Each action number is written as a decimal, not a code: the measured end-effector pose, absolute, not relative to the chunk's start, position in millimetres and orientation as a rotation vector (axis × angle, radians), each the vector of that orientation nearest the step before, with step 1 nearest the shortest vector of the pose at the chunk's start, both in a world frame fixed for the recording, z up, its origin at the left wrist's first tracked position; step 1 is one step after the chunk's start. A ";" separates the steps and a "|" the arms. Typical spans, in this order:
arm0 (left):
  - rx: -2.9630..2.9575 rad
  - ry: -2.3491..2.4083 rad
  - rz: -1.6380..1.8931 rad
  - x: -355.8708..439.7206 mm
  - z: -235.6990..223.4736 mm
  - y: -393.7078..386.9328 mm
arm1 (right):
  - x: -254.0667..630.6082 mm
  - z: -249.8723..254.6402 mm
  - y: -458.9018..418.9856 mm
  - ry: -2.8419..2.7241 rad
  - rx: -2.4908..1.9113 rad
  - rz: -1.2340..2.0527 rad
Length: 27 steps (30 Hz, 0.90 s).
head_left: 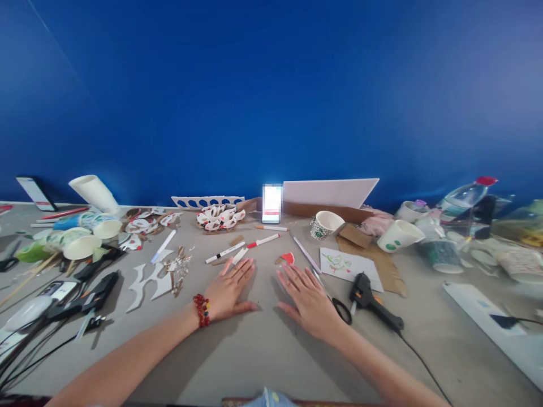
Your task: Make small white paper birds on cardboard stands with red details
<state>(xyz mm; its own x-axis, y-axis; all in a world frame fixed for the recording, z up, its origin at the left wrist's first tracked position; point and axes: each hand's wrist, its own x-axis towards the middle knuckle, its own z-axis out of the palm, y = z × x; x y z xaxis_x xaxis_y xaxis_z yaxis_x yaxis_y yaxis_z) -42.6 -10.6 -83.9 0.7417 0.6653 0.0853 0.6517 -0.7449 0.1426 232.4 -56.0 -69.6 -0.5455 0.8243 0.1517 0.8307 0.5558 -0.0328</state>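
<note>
Palm down on the grey table, my left hand rests with its fingers stretched out and nothing in it. Just past its fingertips lie a white marker with a black end and a red-and-white marker. My right hand is also flat, fingers extended, holding nothing. Close to its fingertips is a small red-and-white cutout. Beside it are scissors, partly hidden by the hand, and a black glue gun. A card with a green drawing lies beyond the scissors.
Foam scraps and several paper cups lie left, near cables and another glue gun. A bundle of red-and-white cutouts and a lit phone stand behind. At right are a patterned cup, bottle and power strip.
</note>
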 end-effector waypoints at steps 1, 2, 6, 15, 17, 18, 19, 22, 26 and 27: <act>2.845 1.065 0.207 -45.9 -82.7 -14.9 | 231.4 -69.0 -56.3 -2.651 -1.398 -0.034; 2.857 1.010 0.203 -46.8 -81.2 -20.2 | 229.3 -68.7 -56.5 -2.670 -1.370 -0.001; 2.867 0.738 0.164 -39.1 -77.1 -33.4 | 213.8 -69.0 -55.8 -2.783 -1.196 0.172; 2.919 0.925 0.233 -33.9 -79.6 -20.8 | 204.1 -81.0 -48.3 -2.751 -1.224 0.277; 2.921 0.802 0.222 -29.8 -79.8 -21.8 | 204.1 -82.9 -48.0 -2.744 -1.201 0.274; 2.918 0.768 0.218 -27.9 -80.1 -21.6 | 203.9 -83.3 -47.2 -2.742 -1.194 0.269; 2.913 0.767 0.216 -26.3 -80.5 -20.6 | 203.7 -83.4 -45.7 -2.737 -1.199 0.262; 2.896 0.904 0.243 -23.7 -82.2 -15.0 | 202.7 -82.4 -39.0 -2.700 -1.280 0.227; 2.897 0.955 0.317 -21.6 -83.9 -11.1 | 204.1 -76.0 -30.9 -2.665 -1.327 0.168; 2.896 0.926 0.314 -20.9 -84.3 -11.1 | 206.3 -71.5 -28.4 -2.669 -1.308 0.150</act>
